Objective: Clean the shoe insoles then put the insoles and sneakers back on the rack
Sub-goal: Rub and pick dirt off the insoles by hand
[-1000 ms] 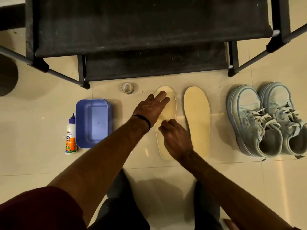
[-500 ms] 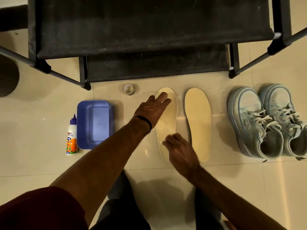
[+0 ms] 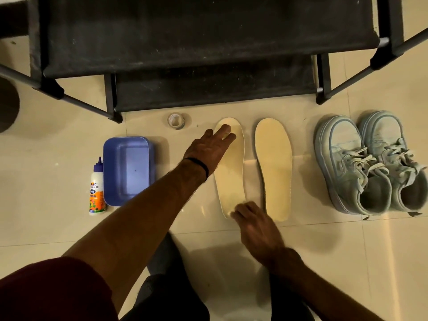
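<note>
Two pale yellow insoles lie side by side on the tiled floor. My left hand [image 3: 209,144] rests flat with fingers spread on the toe end of the left insole [image 3: 231,174], pinning it down. My right hand [image 3: 251,218] is at that insole's heel end, fingertips bunched and pressing on it; whether it holds a cloth I cannot tell. The right insole [image 3: 274,167] lies untouched beside it. A pair of light blue sneakers [image 3: 370,163] stands to the right. The black fabric shoe rack [image 3: 203,42] is straight ahead.
A blue plastic tub [image 3: 127,170] sits left of the insoles, with a white glue bottle [image 3: 97,188] beside it. A small roll of clear tape [image 3: 176,120] lies near the rack's foot. The rack's metal legs [image 3: 111,98] stand on the floor.
My right hand has slid down the left insole from its middle to the heel end. My left hand has stayed on the toe end.
</note>
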